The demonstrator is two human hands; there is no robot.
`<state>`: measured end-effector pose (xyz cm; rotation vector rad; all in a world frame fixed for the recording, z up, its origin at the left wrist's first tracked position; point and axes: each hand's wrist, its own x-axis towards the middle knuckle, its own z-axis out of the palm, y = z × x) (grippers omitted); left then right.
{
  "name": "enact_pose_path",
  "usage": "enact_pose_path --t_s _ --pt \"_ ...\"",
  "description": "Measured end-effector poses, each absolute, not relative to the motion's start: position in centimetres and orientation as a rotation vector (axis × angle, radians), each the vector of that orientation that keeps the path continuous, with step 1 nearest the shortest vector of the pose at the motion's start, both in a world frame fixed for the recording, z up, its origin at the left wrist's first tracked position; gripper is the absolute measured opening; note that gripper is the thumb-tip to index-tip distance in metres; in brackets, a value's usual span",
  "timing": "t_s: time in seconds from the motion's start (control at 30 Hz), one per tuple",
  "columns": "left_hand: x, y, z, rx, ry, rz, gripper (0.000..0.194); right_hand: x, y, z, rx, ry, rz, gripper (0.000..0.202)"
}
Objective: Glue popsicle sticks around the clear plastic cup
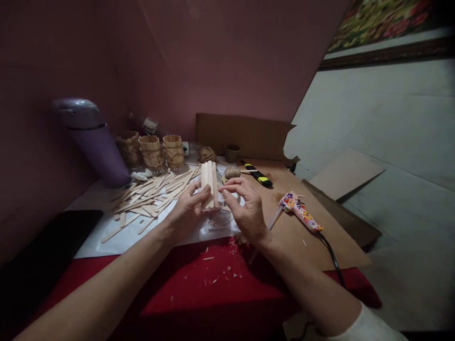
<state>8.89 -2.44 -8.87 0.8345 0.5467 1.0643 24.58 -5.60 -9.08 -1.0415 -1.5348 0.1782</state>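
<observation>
In the middle of the head view, several craft sticks (pixel 209 185) stand side by side, upright, as one panel; something clear seems to sit behind and below them. My left hand (pixel 188 208) grips this panel from the left, its thumb across the front. At the panel's right edge is my right hand (pixel 245 203), thumb and index finger drawn close together. Whatever lies between those fingertips is too small to make out. A heap of loose craft sticks (pixel 149 194) covers the white paper (pixel 92 241) to the left.
A flowered glue gun (pixel 300 212) and a yellow-black utility knife (pixel 256 173) lie on the cardboard sheet (pixel 320 246) at right. Behind stand wooden cups (pixel 173 152), a purple bottle (pixel 95 147), a twine ball (pixel 232 173) and a small pot (pixel 232 152). Wood scraps dot the red cloth (pixel 199 293).
</observation>
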Motion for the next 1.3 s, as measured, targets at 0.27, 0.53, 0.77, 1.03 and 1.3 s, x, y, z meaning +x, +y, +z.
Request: enact_pose_path --t_s 0.27,0.53,0.77,1.03,1.3 --pt "9.02 -2.37 -8.93 0.85 0.54 1.064 0.05 24.5 -5.61 -9.08 -1.036 -1.542 0.174 0.014" --pt "9.01 -2.46 -8.78 0.846 0.551 1.06 0.053 24.45 -5.69 -9.02 -1.039 -1.539 0.187 0.014" --pt "9.07 -2.38 -9.03 0.816 0.512 1.049 0.052 24.44 -5.64 -8.94 -1.051 -1.509 0.183 0.014" --pt "9.23 -2.7 -8.91 0.846 0.466 1.062 0.059 24.06 -5.67 -9.14 -1.092 -1.529 0.11 0.011" --pt "9.58 -2.7 -9.13 0.826 0.46 1.135 0.063 23.71 -5.56 -9.15 -1.126 -1.471 0.186 0.006"
